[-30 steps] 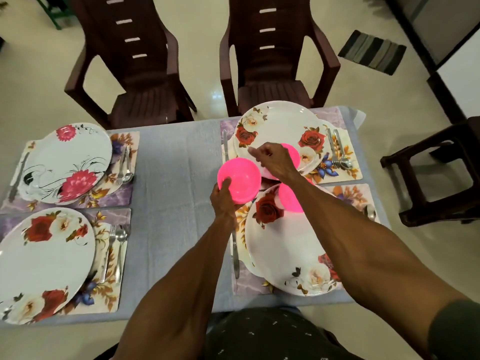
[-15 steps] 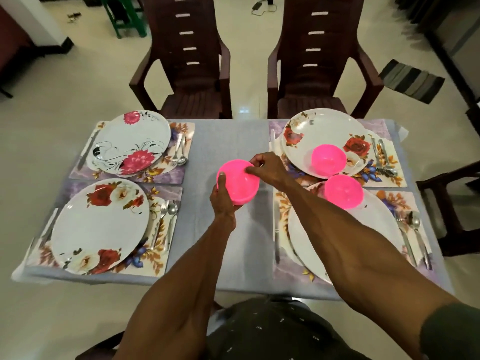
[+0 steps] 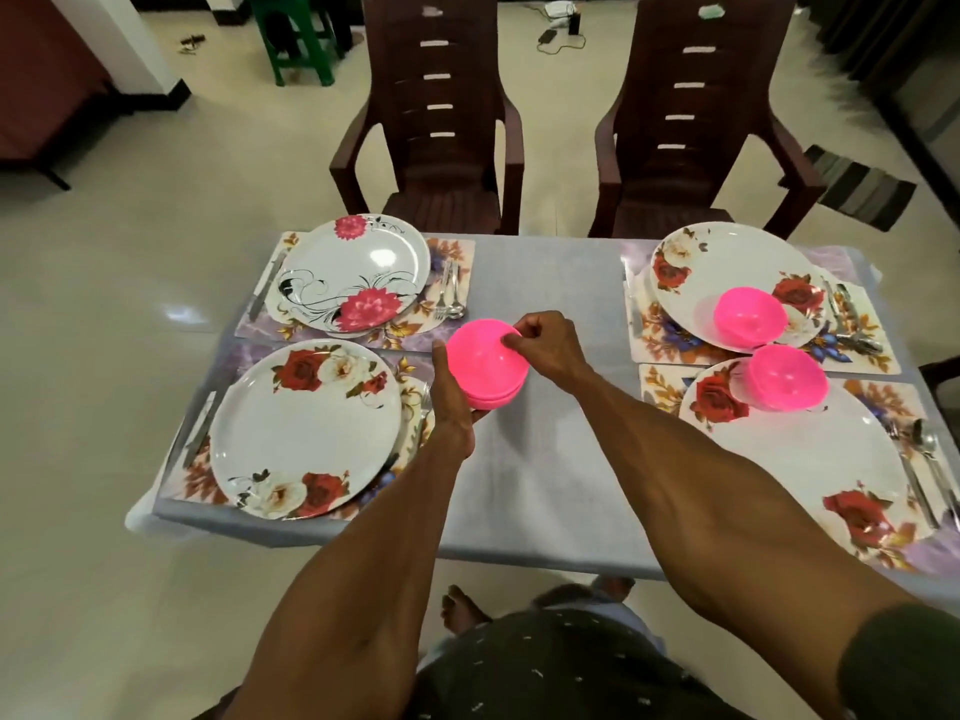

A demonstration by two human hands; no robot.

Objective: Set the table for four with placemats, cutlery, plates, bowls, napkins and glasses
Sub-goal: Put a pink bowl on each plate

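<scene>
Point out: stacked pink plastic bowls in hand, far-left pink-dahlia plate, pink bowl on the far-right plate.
Stacked pink plastic bowls [image 3: 480, 358]: head view, top bowl's inside.
Round white pink-dahlia plate [image 3: 358, 267]: head view, bare centre.
Pink plastic bowl on far-right plate [image 3: 748, 317]: head view, inner wall.

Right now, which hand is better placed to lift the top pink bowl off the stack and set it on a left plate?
Right. The right hand already pinches the top rim of the stacked pink bowls, while the left hand supports them from below.
</scene>
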